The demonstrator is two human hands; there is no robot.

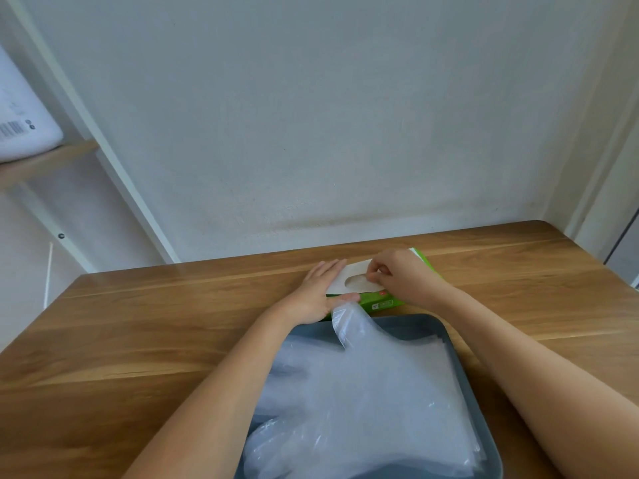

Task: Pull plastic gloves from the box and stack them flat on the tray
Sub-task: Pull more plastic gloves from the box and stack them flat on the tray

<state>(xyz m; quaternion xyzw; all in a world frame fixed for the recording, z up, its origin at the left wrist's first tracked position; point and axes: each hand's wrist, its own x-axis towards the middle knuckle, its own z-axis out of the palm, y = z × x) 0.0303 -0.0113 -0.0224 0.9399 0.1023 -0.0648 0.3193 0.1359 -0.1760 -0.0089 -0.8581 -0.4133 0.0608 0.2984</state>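
A green and white glove box lies on the wooden table just beyond the grey tray. My left hand lies flat with straight fingers against the box's left end, its thumb along the front edge. At the oval opening on top of the box, my right hand has its fingers curled and pinches the clear plastic glove that shows there. A stack of clear plastic gloves lies in the tray, one glove finger sticking up over the tray's far rim.
The wooden table runs to a white wall at the back. A shelf with a white package hangs at the upper left. The tray reaches to the bottom edge of the view.
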